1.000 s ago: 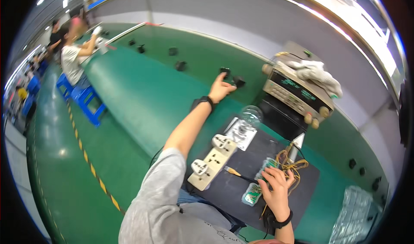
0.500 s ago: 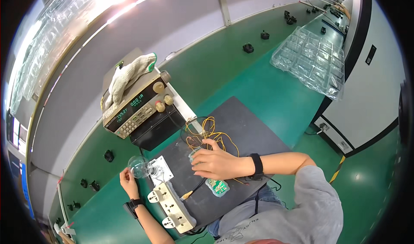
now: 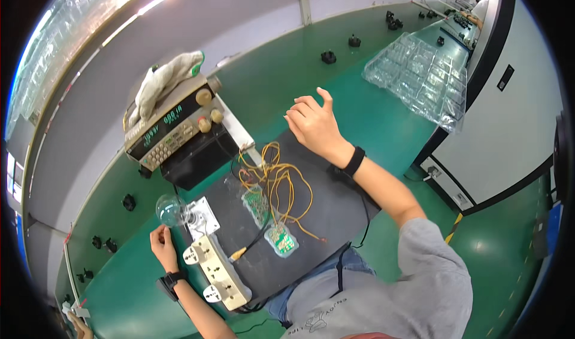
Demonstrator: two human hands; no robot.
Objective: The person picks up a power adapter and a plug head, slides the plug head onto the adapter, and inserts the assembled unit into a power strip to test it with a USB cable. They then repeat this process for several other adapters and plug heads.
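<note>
Currently the left hand (image 3: 163, 244), fingers curled, touches the clear bulb (image 3: 170, 210) beside the power strip (image 3: 217, 272). Right hand (image 3: 314, 126) hovers open, empty; seating the bulb likely follows.

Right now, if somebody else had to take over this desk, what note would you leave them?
Left hand: open, fingertips by the clear glass bulb, which lies at the mat's corner beside a small white socket plate.
Right hand: open, empty, raised over the black mat's far edge.
Two green circuit boards with yellow wires lie mid-mat, untouched.
Cream power strip sits along the near-left edge.
Power supply, display lit, with a white glove on top.
Nothing held; the boards and the bulb lie apart.
</note>
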